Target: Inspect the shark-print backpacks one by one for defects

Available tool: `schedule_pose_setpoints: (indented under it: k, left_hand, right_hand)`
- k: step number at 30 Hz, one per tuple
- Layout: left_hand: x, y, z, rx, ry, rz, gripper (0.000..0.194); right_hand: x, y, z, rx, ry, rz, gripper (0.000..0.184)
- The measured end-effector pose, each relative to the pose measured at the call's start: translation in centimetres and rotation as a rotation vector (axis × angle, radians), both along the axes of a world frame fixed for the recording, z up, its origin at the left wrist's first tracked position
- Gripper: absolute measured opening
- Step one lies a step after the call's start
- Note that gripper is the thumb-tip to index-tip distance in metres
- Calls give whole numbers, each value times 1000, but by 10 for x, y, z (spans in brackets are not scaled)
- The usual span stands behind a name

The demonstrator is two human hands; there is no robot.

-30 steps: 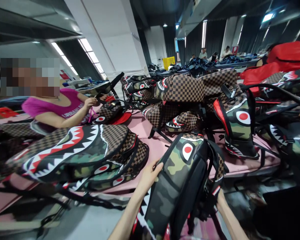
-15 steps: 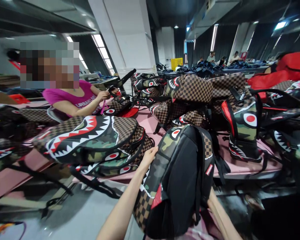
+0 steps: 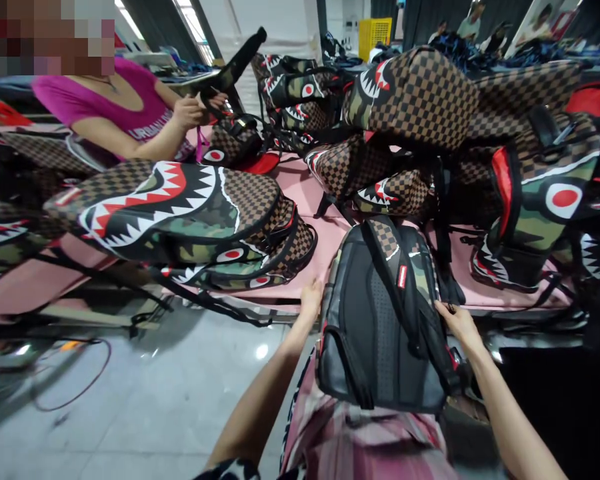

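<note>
A camouflage and checkered backpack (image 3: 380, 313) lies with its black padded back panel up, leaning from my lap onto the edge of the pink table (image 3: 305, 193). My left hand (image 3: 311, 300) grips its left side near the top. My right hand (image 3: 457, 323) holds its right edge by the shoulder strap (image 3: 405, 287), fingers curled on it.
Several shark-mouth backpacks are piled over the table: a big one (image 3: 180, 213) at left, a checkered heap (image 3: 420, 107) behind, another (image 3: 535, 200) at right. A person in a pink top (image 3: 115, 107) handles a strap across the table. A cord (image 3: 70, 380) lies on the grey floor.
The backpack has been turned over and laid down, so its black back panel faces up. My right hand has come round to its right edge. The view has tilted downward.
</note>
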State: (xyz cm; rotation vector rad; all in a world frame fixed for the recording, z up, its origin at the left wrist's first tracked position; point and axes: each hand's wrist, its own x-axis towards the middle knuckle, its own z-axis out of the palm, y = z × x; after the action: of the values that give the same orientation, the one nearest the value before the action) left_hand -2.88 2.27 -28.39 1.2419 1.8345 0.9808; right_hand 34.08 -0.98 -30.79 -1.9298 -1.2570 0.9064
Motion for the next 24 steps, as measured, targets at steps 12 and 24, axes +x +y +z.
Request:
schedule_pose_setpoints:
  k: [12,24]
  left_hand:
    - [-4,28,29,203,418,-427,17]
    - [-18,49,38,250,489,-294,29]
  right_hand:
    - [-3,-4,-10,-15,-73,4,61]
    - [-5,-8,-15,-14,-86,-8,67]
